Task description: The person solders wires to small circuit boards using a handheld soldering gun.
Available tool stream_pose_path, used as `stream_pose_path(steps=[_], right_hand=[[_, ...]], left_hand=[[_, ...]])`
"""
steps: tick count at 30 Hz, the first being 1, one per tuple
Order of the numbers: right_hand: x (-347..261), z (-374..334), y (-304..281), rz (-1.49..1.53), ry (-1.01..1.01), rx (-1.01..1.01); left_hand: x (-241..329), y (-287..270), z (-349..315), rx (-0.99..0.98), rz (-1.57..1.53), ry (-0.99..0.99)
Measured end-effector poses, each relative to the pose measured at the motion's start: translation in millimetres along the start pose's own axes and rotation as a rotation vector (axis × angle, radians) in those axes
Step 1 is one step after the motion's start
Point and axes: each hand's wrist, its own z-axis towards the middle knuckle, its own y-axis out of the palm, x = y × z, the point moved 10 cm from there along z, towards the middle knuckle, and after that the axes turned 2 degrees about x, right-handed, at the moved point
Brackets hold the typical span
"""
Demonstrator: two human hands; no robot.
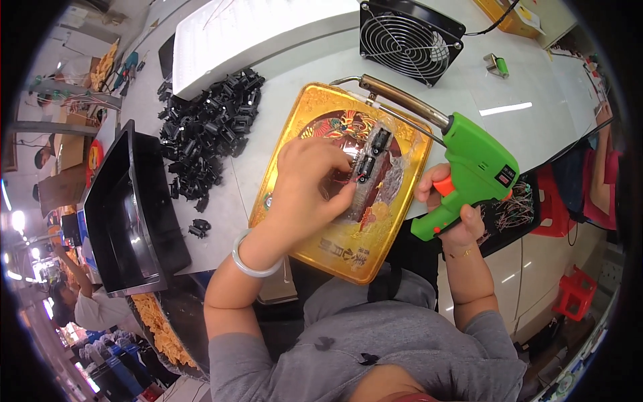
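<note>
My right hand [457,218] grips a green soldering gun [479,157] with an orange trigger. Its long metal barrel points left across the top of a gold tin tray [315,249]. My left hand [305,177] is over the tray, fingers bent and thumb and forefinger nearly meeting at the edge of a small black plastic part [366,169]. A bit of red shows by those fingertips; what they pinch is too small to make out. Another black part [381,141] sits just beyond, in line with the first, on a clear strip on the tray.
A pile of black plastic parts [211,127] lies left of the tray, beside a black bin [127,214]. At the back stand a white foam box [248,40] and a black fan [410,41]. Thin wires [512,208] lie in a dark container at right.
</note>
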Motion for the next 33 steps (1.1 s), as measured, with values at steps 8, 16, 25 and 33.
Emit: stream_pose_path(steps=[8, 16, 25, 33], right_hand=[[9, 6, 2, 0.139, 0.037, 0.032], [7, 9, 4, 0.161, -0.008, -0.067], [14, 2, -5, 0.145, -0.03, -0.08], [8, 0, 5, 0.109, -0.027, -0.13]], left_hand=[[-15, -25, -4, 0.031, 0.379, -0.123], [-34, -26, -8, 0.124, -0.501, -0.276], [-20, -75, -32, 0.371, -1.057, -0.078], [-2, -265, -104, 0.678, -0.976, -0.137]])
